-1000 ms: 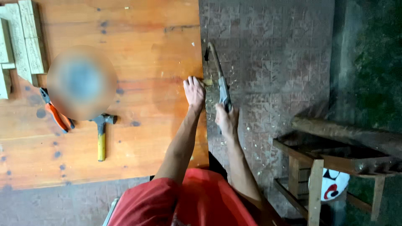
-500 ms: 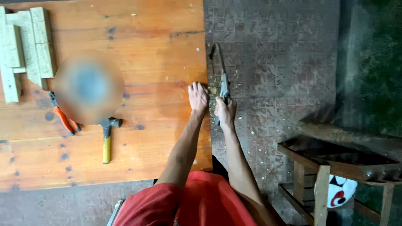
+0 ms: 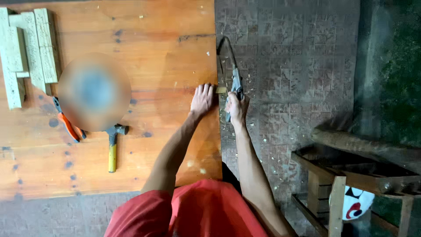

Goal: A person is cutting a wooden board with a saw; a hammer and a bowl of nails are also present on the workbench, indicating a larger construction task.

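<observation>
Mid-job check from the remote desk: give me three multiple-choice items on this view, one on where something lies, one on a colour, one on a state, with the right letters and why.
1. Where does the hammer lie?
A. on the wooden table
B. on the paved floor
C. on the stool at the right

2. What colour is the hammer's handle?
A. blue
B. yellow
C. white

3. What is the right hand doing?
A. resting open on the table
B. hanging free
C. gripping the handle of a saw

Answers:
1 A: the hammer rests on the wooden table, left of the forearm.
2 B: the handle below the dark head is yellow.
3 C: the fingers are wrapped around the handle of the saw at the table's edge, while the left hand lies flat beside a small wood piece.
</observation>
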